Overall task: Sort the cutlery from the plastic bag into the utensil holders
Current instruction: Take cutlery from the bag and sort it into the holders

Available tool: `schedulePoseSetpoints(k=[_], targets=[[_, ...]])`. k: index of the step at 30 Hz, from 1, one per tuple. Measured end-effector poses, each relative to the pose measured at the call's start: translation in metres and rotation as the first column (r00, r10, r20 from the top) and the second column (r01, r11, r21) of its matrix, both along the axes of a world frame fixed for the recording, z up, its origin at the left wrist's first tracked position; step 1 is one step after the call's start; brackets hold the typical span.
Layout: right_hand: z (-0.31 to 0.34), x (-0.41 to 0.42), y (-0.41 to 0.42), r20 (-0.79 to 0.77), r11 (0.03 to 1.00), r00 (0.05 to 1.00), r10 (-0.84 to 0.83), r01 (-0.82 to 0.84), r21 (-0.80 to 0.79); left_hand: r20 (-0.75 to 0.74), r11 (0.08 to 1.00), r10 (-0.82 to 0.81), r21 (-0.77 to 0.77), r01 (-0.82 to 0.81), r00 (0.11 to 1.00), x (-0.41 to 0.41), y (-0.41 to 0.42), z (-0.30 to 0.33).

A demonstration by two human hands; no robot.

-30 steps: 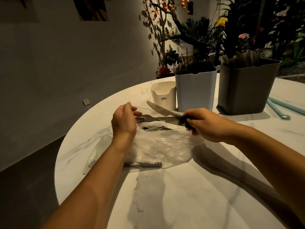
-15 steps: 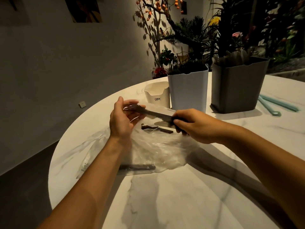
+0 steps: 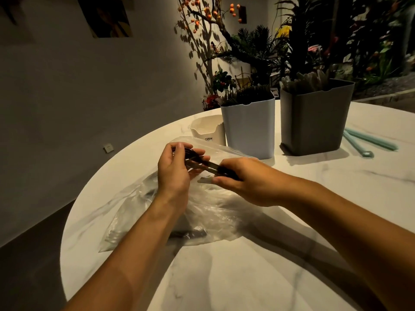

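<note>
Crinkled clear plastic bag [image 3: 215, 212] lies flat on the white marbled round table [image 3: 247, 277], a dark handle [image 3: 193, 233] showing through its near edge. Above the bag, the right hand [image 3: 249, 182] curls round the dark handles of a bundle of metal cutlery [image 3: 199, 163], whose long axis runs level, tips pointing left. The left hand [image 3: 175, 171] pinches those tips between thumb and fingers. Behind stand three rounded-square plastic holders: small cream holder [image 3: 207, 131], taller white holder [image 3: 249, 129], grey holder [image 3: 314, 120].
</note>
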State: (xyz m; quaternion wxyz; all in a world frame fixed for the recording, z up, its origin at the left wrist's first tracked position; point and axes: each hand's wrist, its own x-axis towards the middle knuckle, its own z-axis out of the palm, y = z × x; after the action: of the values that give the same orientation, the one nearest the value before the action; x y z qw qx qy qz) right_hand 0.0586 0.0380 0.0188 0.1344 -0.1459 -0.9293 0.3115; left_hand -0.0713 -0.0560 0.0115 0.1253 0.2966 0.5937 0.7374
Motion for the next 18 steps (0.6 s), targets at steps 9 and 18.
schedulePoseSetpoints(k=[9,18], targets=[[0.005,0.003,0.003,-0.055,0.996,0.996,-0.075,0.078,0.045,0.216,0.965,-0.147,0.246,0.092,0.965,0.007,-0.001,0.014],[0.026,0.003,-0.008,-0.25,0.881,0.967,-0.045,-0.079,-0.466,0.072,0.923,-0.382,-0.025,0.385,0.921,0.026,0.004,0.001]])
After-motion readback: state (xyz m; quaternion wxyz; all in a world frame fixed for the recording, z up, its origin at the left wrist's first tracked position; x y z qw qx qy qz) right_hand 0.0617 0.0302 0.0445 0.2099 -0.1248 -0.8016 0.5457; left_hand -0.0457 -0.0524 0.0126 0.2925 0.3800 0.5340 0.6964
